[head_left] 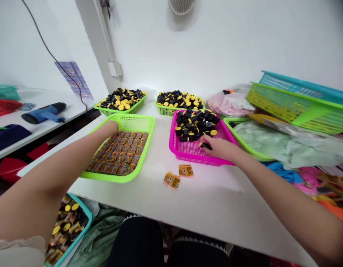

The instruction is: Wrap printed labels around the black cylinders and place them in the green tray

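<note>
Right hand (220, 148) — fingers closed on a black-and-yellow canister (206, 145) over the magenta basket (197, 158). Left hand (113, 127) in the lime-green basket (124, 178), beside rowed labelled canisters (118, 152) — fingers hidden, grip cannot be told.

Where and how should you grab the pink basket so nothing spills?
Hold the pink basket by its raised rim, left and right, probably reaching down from above: the black-and-yellow pieces heap toward the far end, so holding nearer that end should keep it level.
</note>
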`<state>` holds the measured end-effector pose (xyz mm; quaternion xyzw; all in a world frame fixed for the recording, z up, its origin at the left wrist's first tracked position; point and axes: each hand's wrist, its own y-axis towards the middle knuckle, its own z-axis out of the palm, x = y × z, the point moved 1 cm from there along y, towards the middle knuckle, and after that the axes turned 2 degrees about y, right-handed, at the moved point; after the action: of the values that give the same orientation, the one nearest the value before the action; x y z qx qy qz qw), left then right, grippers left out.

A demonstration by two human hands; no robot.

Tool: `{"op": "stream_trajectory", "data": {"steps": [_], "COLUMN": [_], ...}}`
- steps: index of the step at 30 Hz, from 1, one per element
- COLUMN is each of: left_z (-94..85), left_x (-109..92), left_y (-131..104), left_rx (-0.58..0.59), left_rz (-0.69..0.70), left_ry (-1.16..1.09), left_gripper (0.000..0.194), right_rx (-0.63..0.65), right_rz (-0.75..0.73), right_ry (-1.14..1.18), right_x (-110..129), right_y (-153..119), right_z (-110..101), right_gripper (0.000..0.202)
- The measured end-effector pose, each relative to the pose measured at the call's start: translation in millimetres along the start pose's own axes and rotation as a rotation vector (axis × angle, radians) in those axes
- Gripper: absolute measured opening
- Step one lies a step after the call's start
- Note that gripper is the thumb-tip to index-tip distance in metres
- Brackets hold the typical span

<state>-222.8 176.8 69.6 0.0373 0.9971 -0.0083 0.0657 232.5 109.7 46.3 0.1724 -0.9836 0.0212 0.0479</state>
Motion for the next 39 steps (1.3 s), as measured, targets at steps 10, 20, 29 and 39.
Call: {"op": "stream_trajectory", "data": {"steps": [10,20,29,39], "left_z": [-11.1,83.6,76.6,29.0], "left_x": [-127,-176,-172,-225], "left_y": [-120,-183,-191,-160], "left_rx": [-0.271,0.091,0.158,0.028], "left_rz": [0.358,0.879,0.715,0.524], "left_ry": [0.162,0.195,0.014,-0.729], "left_gripper": [0.048,0.043,0.055,0.021], "right_rx": [-0.811,-0.895,-0.879,-0.949], "right_rz": [-0.025,-0.112,-0.126,-0.207], "right_ry": [0.771,0.798,0.72,0.717], "right_x": [19,19,24,29], "right_y": [-63,-68,-71,-68], "right_z": [16,23,20,30], "right_gripper": [0.026,0.025,0.023,0.021]}}
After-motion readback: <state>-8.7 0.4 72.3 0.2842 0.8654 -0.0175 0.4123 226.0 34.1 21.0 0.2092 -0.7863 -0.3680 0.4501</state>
